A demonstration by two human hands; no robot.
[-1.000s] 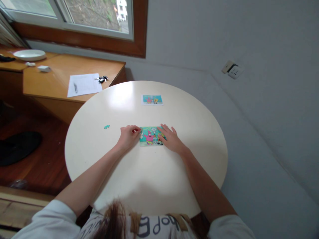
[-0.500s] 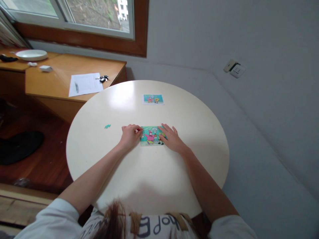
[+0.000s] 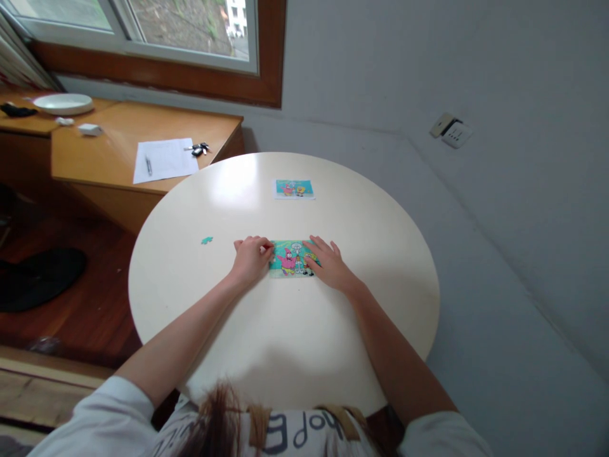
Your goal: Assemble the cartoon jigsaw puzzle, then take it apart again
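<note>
A jigsaw puzzle [image 3: 288, 261] with colourful cartoon figures on a teal ground lies flat on the round white table [image 3: 285, 330]. At its left edge, my left hand [image 3: 252, 259] is closed in a pinch; whatever is between the fingertips is too small to make out. A small whitish gap shows in the puzzle beside those fingertips. My right hand [image 3: 329, 263] rests with fingers spread over the puzzle's right side, covering part of a yellow figure. One loose teal puzzle piece [image 3: 207, 240] lies to the left, apart from the hands.
A picture card [image 3: 294, 188] of similar design lies farther back on the table. The wooden desk [image 3: 109, 155] at the left holds paper [image 3: 164, 162], a pen, keys [image 3: 198, 150], a small white box [image 3: 90, 129] and a white plate [image 3: 63, 103]. A wall stands at the right.
The view has shifted very slightly. Both hands keep their places at the puzzle, and no object has visibly moved.
</note>
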